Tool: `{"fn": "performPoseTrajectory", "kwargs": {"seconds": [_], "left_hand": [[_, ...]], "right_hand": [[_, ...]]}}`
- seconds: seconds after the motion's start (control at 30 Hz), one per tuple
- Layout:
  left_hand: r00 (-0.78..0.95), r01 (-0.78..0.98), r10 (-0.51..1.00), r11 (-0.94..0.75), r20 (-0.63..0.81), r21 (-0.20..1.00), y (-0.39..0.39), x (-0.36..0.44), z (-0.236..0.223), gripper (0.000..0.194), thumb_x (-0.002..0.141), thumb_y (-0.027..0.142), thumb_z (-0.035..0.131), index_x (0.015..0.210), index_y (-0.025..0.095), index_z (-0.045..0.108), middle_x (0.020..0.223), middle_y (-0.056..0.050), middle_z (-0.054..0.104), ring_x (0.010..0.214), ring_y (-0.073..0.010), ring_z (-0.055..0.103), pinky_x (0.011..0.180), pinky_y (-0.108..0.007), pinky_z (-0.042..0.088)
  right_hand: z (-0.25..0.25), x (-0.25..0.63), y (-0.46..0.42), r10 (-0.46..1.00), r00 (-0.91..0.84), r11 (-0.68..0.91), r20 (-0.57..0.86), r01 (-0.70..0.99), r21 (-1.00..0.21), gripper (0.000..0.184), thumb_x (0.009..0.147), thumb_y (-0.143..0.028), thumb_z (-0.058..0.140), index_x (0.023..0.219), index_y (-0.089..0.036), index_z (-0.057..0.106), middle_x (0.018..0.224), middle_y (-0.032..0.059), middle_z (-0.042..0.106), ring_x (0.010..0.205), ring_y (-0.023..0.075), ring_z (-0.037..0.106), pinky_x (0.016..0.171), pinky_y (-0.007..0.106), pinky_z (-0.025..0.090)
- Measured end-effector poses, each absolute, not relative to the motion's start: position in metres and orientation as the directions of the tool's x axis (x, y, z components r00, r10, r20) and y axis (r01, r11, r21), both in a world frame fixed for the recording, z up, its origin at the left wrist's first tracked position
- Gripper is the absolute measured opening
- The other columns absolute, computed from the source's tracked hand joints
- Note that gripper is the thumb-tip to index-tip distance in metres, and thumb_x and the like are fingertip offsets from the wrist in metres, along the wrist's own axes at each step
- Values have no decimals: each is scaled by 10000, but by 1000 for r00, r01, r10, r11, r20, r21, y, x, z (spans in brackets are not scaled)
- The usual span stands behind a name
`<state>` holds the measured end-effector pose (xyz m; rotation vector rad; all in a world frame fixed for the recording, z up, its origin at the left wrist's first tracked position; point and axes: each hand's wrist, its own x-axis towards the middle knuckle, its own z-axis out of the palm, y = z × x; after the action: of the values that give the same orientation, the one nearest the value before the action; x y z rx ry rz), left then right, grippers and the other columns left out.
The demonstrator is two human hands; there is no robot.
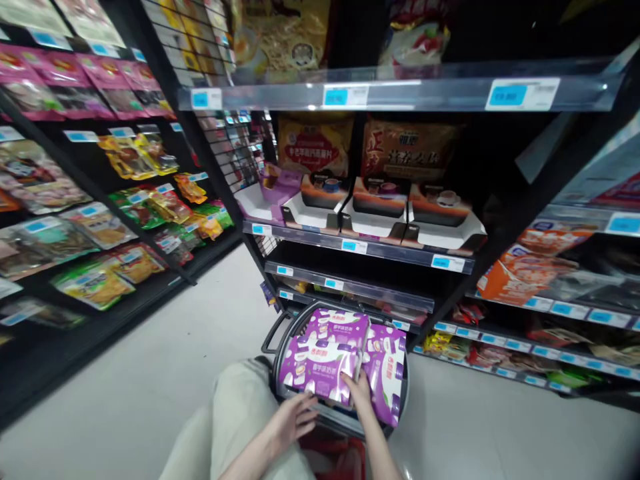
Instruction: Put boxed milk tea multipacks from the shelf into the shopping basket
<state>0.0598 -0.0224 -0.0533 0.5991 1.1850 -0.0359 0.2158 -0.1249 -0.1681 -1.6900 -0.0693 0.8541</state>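
Front purple box (320, 367) in black basket (340, 423), overlapping back purple box (337, 325); right purple box (384, 377) beside them, turned sideways. Right hand (360, 392) clamped on front purple box's right end, thumb on top face. Left hand (295, 419) at near edge, fingers loosely apart; cannot tell whether touching. Shelf (320, 235) beyond basket bears open cartons (377, 210).

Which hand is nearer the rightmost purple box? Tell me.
Right. The right hand is beside the rightmost purple box; the left hand is farther left, near the front box.
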Motion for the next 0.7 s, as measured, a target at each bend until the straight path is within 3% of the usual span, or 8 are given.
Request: {"fn": "performPoseTrajectory", "kwargs": {"seconds": [0.13, 0.23, 0.3, 0.4, 0.47, 0.53, 0.63, 0.7], "left_hand": [[500, 528, 392, 569, -772, 631, -10, 73, -26, 428, 623, 441, 655, 963, 198, 560, 1066, -72, 622, 816, -204, 600, 735, -308, 462], [602, 609, 456, 269, -656, 746, 0, 106, -1, 432, 532, 443, 706, 871, 198, 596, 957, -61, 657, 854, -257, 590, 763, -345, 447], [722, 546, 477, 52, -501, 836, 4, 140, 17, 389, 561, 428, 693, 866, 198, 619, 951, -67, 655, 948, -279, 564, 826, -344, 427], [840, 472, 425, -264, -338, 841, 3, 206, 37, 345, 690, 414, 595, 973, 217, 591, 1054, -74, 616, 995, -274, 546, 833, -351, 432], [918, 377, 343, -591, -200, 713, -2, 257, 42, 365, 778, 385, 488, 1106, 227, 516, 1155, -74, 558, 1040, -267, 515, 841, -379, 430], [977, 196, 213, -863, -16, 465, -10, 307, 39, 456, 793, 362, 476, 1204, 168, 444, 1230, -118, 493, 1150, -284, 416, 962, -428, 332], [990, 40, 55, -992, 128, 117, -22, 369, 25, 588, 789, 332, 489, 1308, 113, 319, 1366, -151, 338, 1253, -317, 266, 1043, -482, 178], [991, 15, 11, -1000, 133, -24, -25, 399, 13, 636, 792, 342, 487, 1339, 108, 262, 1391, -155, 298, 1267, -330, 236, 1053, -517, 100]], "right_hand": [[-166, 212, -120, 343, 747, -515, -569, -357, -779, 528, 639, -431, 570, 1030, -80, 516, 959, 183, 631, 911, 315, 597, 796, 393, 446], [-151, 201, -133, 229, 818, -604, -528, -306, -736, 564, 675, -447, 542, 1067, -42, 511, 1119, 263, 530, 1085, 372, 479, 904, 455, 353], [-147, 193, -153, 227, 851, -601, -474, -261, -755, 504, 738, -462, 473, 1069, -86, 529, 1145, 226, 528, 1095, 348, 472, 909, 441, 346], [-169, 185, -209, 230, 870, -512, -436, -273, -814, 394, 815, -456, 360, 955, -172, 594, 940, 113, 645, 883, 257, 592, 794, 354, 426], [-203, 183, -261, 72, 873, -514, -483, -382, -768, 368, 823, -433, 343, 909, -185, 601, 881, 80, 664, 824, 234, 611, 743, 326, 442], [-243, 182, -316, -66, 834, -549, -547, -488, -678, 301, 818, -342, 357, 882, -167, 593, 891, 95, 660, 854, 248, 607, 747, 339, 440], [-292, 177, -382, -185, 723, -587, -666, -625, -515, 151, 796, -244, 483, 706, -170, 579, 665, 46, 628, 681, 212, 614, 652, 328, 455], [-312, 173, -407, -236, 675, -601, -699, -667, -441, 155, 794, -254, 556, 662, -173, 560, 625, -6, 587, 644, 154, 595, 637, 287, 456]]}}
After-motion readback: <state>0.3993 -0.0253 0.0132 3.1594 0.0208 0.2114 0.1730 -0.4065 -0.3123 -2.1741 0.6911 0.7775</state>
